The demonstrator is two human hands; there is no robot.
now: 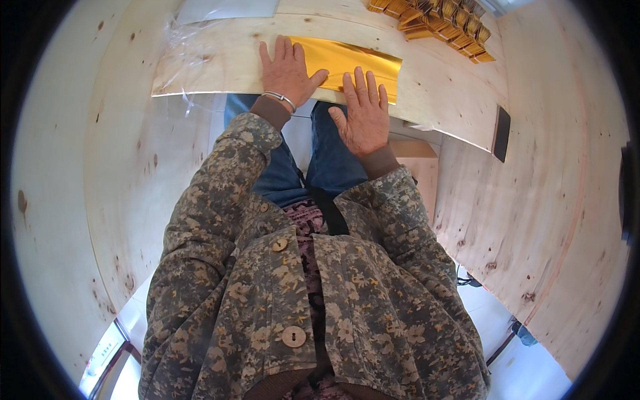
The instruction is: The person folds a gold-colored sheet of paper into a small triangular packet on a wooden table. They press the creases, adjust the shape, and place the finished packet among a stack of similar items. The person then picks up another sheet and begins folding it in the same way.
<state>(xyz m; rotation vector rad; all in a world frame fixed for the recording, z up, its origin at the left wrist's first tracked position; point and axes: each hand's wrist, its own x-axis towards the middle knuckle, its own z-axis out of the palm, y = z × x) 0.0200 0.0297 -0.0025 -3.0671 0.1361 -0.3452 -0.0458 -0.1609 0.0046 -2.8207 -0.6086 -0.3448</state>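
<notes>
A shiny gold foil sheet [353, 61] lies flat on the pale wooden table [213, 67], close to its near edge. My left hand [288, 72] rests palm down on the sheet's left part, fingers spread, a thin bracelet at the wrist. My right hand [363, 112] lies palm down on the sheet's near right edge, fingers apart and partly past the table edge. Neither hand grips anything. Both sleeves are of a flowered camouflage jacket.
A stack of folded gold paper pieces [443, 23] sits at the table's far right. Clear plastic film [180, 33] and a grey sheet [227, 8] lie at the far left. A dark flat object [501, 133] stands at the right edge. Wooden panels surround me.
</notes>
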